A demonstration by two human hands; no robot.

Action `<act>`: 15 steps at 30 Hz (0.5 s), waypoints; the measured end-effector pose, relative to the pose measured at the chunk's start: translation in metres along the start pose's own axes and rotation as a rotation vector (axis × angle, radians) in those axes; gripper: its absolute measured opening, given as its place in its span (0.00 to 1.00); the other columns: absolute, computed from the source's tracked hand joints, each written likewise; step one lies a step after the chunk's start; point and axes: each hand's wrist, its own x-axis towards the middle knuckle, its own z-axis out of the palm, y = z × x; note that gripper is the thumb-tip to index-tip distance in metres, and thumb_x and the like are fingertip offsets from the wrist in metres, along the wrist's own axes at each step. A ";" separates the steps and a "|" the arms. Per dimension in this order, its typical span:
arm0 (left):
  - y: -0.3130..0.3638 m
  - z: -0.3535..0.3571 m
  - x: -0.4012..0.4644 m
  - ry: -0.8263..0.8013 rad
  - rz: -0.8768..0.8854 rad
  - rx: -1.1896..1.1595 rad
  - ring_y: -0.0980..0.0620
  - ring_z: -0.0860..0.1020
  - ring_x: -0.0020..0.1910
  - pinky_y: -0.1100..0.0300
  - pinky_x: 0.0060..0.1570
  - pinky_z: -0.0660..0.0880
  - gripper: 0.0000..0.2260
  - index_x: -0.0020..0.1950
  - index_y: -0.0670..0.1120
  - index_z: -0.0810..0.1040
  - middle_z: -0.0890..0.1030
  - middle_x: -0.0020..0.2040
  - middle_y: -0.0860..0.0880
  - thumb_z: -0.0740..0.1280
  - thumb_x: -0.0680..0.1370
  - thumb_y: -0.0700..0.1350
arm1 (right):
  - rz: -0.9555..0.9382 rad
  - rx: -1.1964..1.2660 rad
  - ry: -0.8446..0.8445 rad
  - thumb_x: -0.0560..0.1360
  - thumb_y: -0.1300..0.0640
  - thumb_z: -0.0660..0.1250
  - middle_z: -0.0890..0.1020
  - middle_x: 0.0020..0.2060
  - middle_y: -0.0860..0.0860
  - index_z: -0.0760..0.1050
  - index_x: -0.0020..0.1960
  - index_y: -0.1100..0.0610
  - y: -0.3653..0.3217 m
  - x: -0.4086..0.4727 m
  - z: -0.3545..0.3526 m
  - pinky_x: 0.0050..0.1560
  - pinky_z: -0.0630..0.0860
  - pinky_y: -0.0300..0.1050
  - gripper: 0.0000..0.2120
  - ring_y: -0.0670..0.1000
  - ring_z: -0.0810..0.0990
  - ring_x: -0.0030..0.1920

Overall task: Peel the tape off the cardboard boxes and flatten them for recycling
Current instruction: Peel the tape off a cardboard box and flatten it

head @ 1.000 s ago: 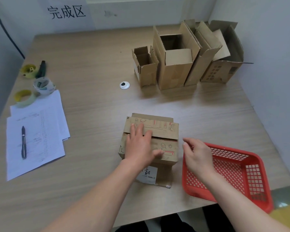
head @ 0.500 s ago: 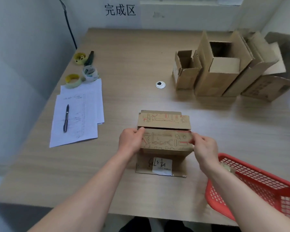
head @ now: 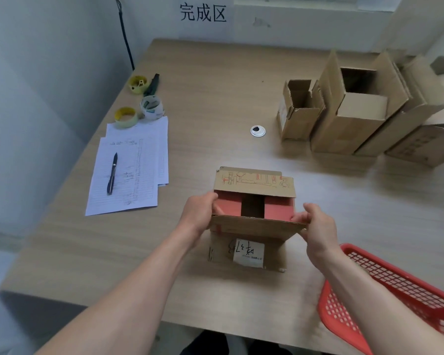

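Nearest the table [head: 215, 93] edge, a red basket [head: 400, 298] sits at lower right, and just beyond it the printed cardboard box [head: 251, 242] stands at the front centre. Both hands are on its near top flap [head: 256, 225]: the left hand [head: 199, 213] curls round the left corner, the right hand [head: 317, 226] pinches the right corner, flap lifted, red inner flaps showing. Farther off lie papers with a pen [head: 112, 173] on the left and tape rolls [head: 125, 117] behind them, while opened boxes [head: 354, 116] line the far right.

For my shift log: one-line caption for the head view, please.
Left hand and right hand pull open the near flap of the printed cardboard box beside a red basket.
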 end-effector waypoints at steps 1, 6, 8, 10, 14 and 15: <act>-0.001 -0.004 -0.001 -0.037 0.005 0.063 0.49 0.74 0.35 0.54 0.41 0.70 0.20 0.23 0.46 0.76 0.78 0.32 0.45 0.62 0.76 0.41 | 0.030 0.047 -0.039 0.81 0.56 0.58 0.80 0.35 0.56 0.74 0.27 0.61 -0.001 -0.001 -0.002 0.48 0.72 0.48 0.25 0.54 0.78 0.46; -0.006 -0.001 0.000 -0.149 0.098 0.725 0.51 0.80 0.45 0.60 0.43 0.77 0.14 0.53 0.46 0.80 0.80 0.52 0.48 0.75 0.69 0.40 | -0.196 -0.651 -0.253 0.71 0.61 0.73 0.80 0.46 0.50 0.82 0.41 0.59 -0.003 -0.001 -0.010 0.51 0.72 0.45 0.01 0.53 0.78 0.50; -0.004 0.007 -0.001 -0.080 0.157 0.826 0.49 0.77 0.56 0.57 0.58 0.76 0.32 0.68 0.51 0.70 0.70 0.62 0.49 0.78 0.67 0.45 | -0.259 -0.976 -0.308 0.70 0.55 0.74 0.72 0.52 0.48 0.77 0.60 0.52 -0.006 -0.002 -0.005 0.54 0.71 0.42 0.18 0.51 0.76 0.52; -0.002 0.015 -0.003 -0.018 0.160 0.805 0.45 0.76 0.58 0.56 0.60 0.74 0.43 0.74 0.54 0.59 0.62 0.64 0.49 0.80 0.65 0.51 | -0.260 -1.021 -0.229 0.71 0.44 0.74 0.68 0.54 0.49 0.68 0.70 0.50 -0.012 -0.004 0.007 0.54 0.73 0.46 0.31 0.55 0.76 0.54; 0.000 0.034 0.004 0.095 0.094 0.909 0.41 0.75 0.61 0.50 0.56 0.76 0.50 0.75 0.51 0.53 0.60 0.68 0.44 0.79 0.63 0.64 | -0.220 -1.162 -0.047 0.67 0.29 0.70 0.68 0.58 0.55 0.65 0.67 0.57 -0.016 0.000 0.035 0.53 0.75 0.53 0.41 0.62 0.77 0.57; 0.000 0.037 0.006 0.115 0.081 0.925 0.40 0.75 0.62 0.49 0.55 0.76 0.51 0.76 0.50 0.52 0.61 0.69 0.44 0.77 0.64 0.66 | -0.215 -1.197 -0.026 0.66 0.28 0.69 0.68 0.58 0.55 0.65 0.68 0.57 -0.016 0.001 0.040 0.51 0.75 0.53 0.44 0.62 0.77 0.57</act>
